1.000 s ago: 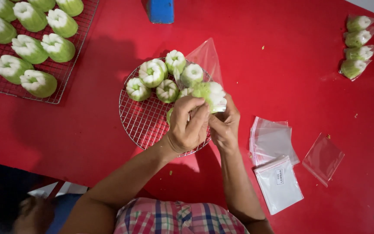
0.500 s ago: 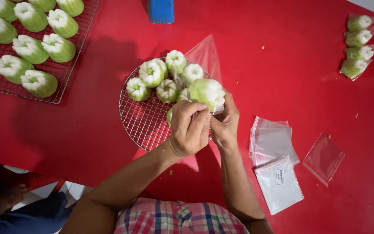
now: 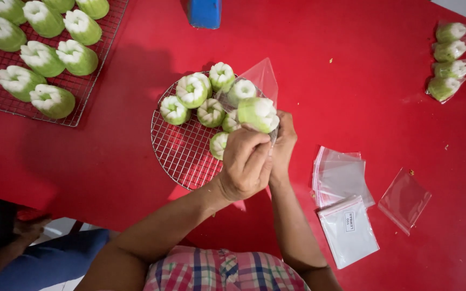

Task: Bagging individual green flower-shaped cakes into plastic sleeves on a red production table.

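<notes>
Lifted slightly higher since a moment ago, a green-and-white steamed cake (image 3: 257, 113) sits in a clear plastic bag (image 3: 260, 81) above the round wire cooling rack (image 3: 182, 156). Both the left hand (image 3: 246, 161) and right hand (image 3: 282, 143) clutch the bag's lower end. Loose cakes (image 3: 192, 89) lie on the rack; spare flat bags (image 3: 341, 175) rest on the red table (image 3: 351, 81).

Cakes on racks, bags to the right

On the bench (image 3: 351, 81), the round rack (image 3: 182, 156) sits in the middle carrying a cluster of cakes (image 3: 192, 89) at its far side. The square rack (image 3: 6, 94) with more cakes lies far left. A stack of bags (image 3: 341, 175) lies right of the round rack; bagged cakes (image 3: 450, 59) sit at the far right.
</notes>
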